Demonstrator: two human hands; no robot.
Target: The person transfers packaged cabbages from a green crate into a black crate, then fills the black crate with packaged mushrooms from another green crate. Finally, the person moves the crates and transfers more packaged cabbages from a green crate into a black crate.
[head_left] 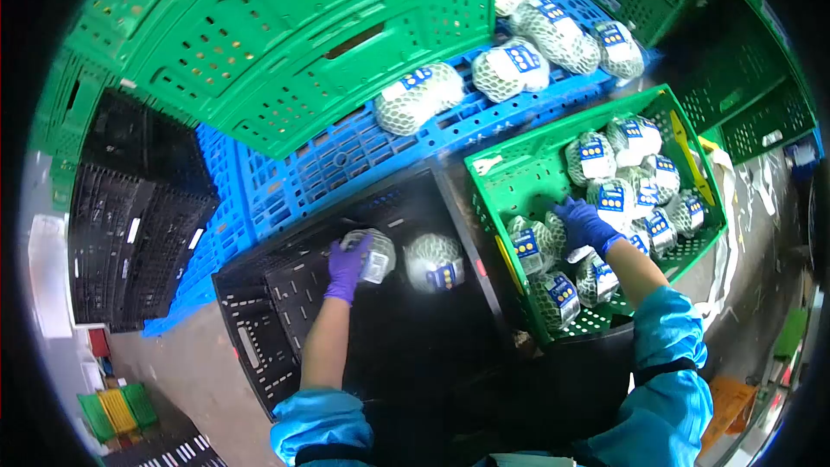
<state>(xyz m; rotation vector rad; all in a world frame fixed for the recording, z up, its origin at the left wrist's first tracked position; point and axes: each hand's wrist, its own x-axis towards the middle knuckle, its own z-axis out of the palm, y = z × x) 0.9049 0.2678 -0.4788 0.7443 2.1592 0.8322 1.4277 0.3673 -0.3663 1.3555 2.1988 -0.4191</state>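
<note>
My left hand (pixel 347 270), in a purple glove, is closed around a white net bag (pixel 377 252) of pale, rounded contents in the black crate (pixel 251 346). A second net bag (pixel 434 263), with a blue label, lies to its right in the same crate. My right hand (pixel 590 225), also purple-gloved, reaches into the green crate (pixel 510 190). Its fingers curl over a net bag (pixel 554 230), and their tips are partly hidden. More net bags with blue labels (pixel 611 199) fill much of the green crate around this hand. What the nets contain is not clear.
Behind the crates, several loose net bags (pixel 510 69) lie on a blue plastic pallet (pixel 346 160). Tall green crates (pixel 320 43) stand on the pallet. At left is a stack of black crates (pixel 130 233); more green crates (pixel 735 95) rise at right.
</note>
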